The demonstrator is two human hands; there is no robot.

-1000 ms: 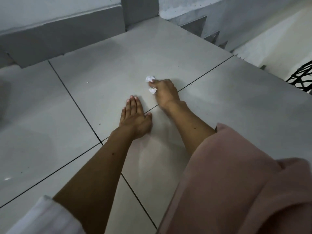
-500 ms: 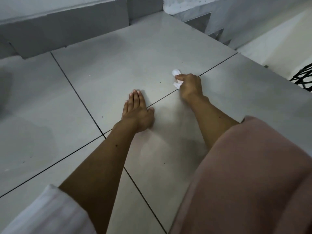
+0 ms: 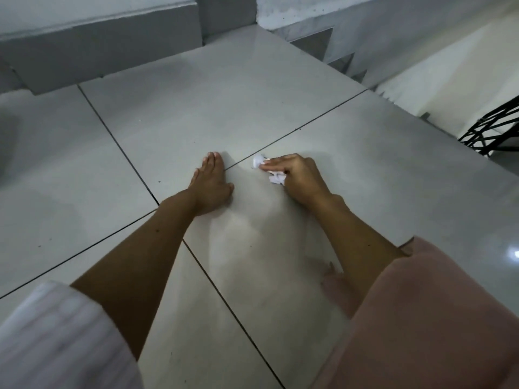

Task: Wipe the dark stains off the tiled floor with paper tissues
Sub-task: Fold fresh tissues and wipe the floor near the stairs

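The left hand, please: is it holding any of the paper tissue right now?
No, the left hand lies flat on the tiled floor with straight fingers, while the right hand holds the crumpled tissue.

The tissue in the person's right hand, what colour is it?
White, crumpled; the tissue shows under the right hand in the head view.

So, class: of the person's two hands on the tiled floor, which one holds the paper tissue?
The right hand: it grips the crumpled white tissue against the floor, while the left hand lies flat and holds nothing.
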